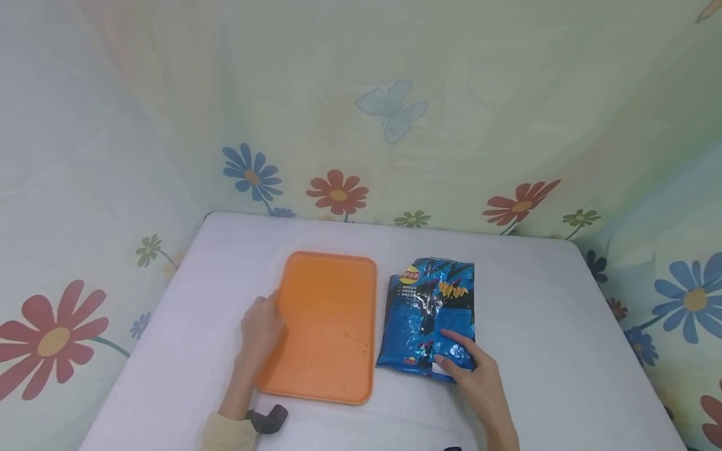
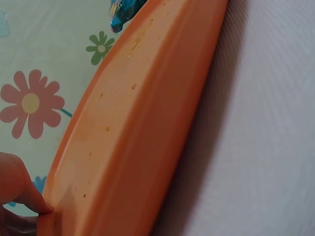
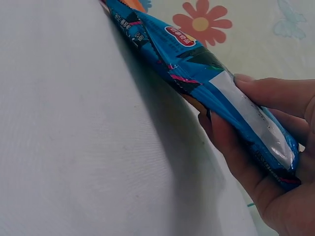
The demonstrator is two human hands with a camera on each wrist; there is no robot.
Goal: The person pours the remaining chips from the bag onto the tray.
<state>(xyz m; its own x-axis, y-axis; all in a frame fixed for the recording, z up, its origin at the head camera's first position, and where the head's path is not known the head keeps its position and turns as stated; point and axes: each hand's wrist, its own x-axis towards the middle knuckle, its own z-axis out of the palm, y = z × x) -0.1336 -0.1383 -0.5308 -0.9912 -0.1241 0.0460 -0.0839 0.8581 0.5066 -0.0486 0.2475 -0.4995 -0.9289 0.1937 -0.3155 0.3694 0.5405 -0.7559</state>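
Note:
An orange tray (image 1: 327, 319) lies on the white table, with small crumbs (image 2: 107, 129) scattered over its surface. My left hand (image 1: 262, 329) grips the tray's left rim; in the left wrist view a thumb (image 2: 22, 184) presses on that edge. To the right of the tray is a blue bag of chips (image 1: 420, 319), creased and shiny. Its lower right corner is in my right hand (image 1: 476, 376), thumb on top. The right wrist view has fingers curled under the bag (image 3: 197, 64), which tilts up off the cloth on that side.
A white cloth covers the table (image 1: 564, 338). Behind it and at both sides hangs a pale curtain (image 1: 451, 156) printed with flowers and a butterfly. A dark strap piece (image 1: 269, 419) sits at my left wrist.

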